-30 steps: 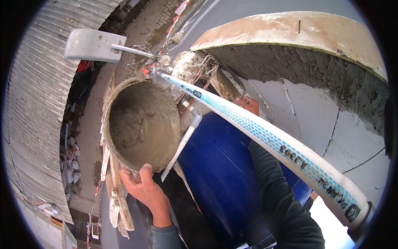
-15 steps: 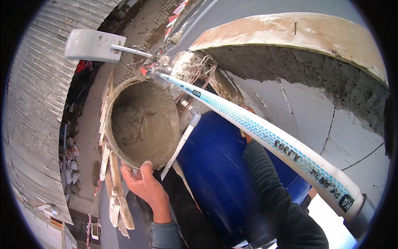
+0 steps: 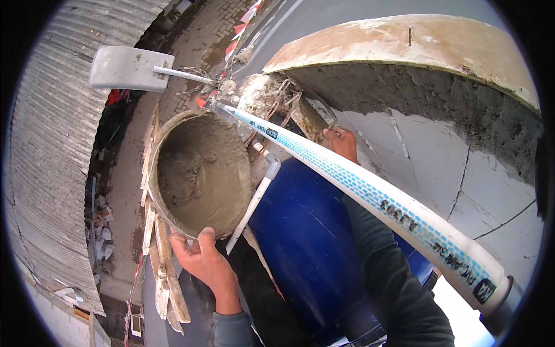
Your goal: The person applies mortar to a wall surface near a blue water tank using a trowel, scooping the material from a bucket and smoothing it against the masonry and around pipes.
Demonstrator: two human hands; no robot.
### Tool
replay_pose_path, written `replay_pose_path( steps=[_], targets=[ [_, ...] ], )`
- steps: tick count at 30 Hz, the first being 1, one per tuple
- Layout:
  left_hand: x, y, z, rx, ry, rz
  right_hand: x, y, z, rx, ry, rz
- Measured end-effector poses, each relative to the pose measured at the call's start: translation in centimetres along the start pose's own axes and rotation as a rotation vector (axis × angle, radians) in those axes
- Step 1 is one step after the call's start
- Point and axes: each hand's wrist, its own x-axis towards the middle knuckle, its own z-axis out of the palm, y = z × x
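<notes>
A round bucket (image 3: 155, 188), crusted with dried cement, holds wet grey mortar (image 3: 202, 173) and stands tilted toward me. My left hand (image 3: 205, 263) grips its near rim, thumb inside and fingers underneath. Beyond the white pipe, my right hand (image 3: 342, 143) is closed, its fingers curled beside a mortar-stained board (image 3: 310, 120). What it holds, if anything, I cannot make out; a thin grey edge shows just past the fingers. My right forearm passes under the pipe.
A long white pipe (image 3: 370, 191) with blue marks slants across the view. A blue rounded surface (image 3: 300, 231) lies below me, beside a grey-white elbow pipe (image 3: 272, 165). Right are light blocks (image 3: 428, 156) and a mortar-coated curved panel (image 3: 404, 43); left, rough planks (image 3: 165, 272) and corrugated roofing (image 3: 52, 144).
My right hand has moved up and away from me, out from behind the white pipe toward the stained board. My left hand stays on the bucket rim.
</notes>
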Motion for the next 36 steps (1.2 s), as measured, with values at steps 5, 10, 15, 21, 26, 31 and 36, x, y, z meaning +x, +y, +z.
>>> replay_pose_path(
  steps=[5, 10, 15, 21, 26, 31, 36],
  targets=[
    [0.1, 0.1, 0.0, 0.031, 0.022, -0.024, -1.8, 3.1, 0.9, 0.213, -0.013, 0.153],
    [0.2, 0.2, 0.3, 0.011, 0.031, -0.036, -0.2, 3.9, 1.4, 0.155, -0.055, 0.057],
    [0.2, 0.4, 0.6, 0.011, 0.018, -0.039, 3.1, 2.2, 1.3, 0.169, -0.177, -0.009],
    [0.3, 0.0, 0.9, -0.005, 0.057, 0.01, 2.2, 0.8, -1.1, 0.214, -0.219, 0.134],
    [0.0, 0.8, 1.0, 0.049, 0.057, 0.006, 3.0, 0.5, -2.5, 0.132, -0.275, 0.204],
    [-0.4, 1.1, 1.4, 0.053, 0.058, -0.008, 5.5, 1.9, -2.2, 0.038, -0.307, 0.082],
    [-0.3, 0.5, 1.0, 0.03, 0.036, 0.01, 5.5, 1.1, 1.8, -0.189, -0.152, -0.081]
  ],
)
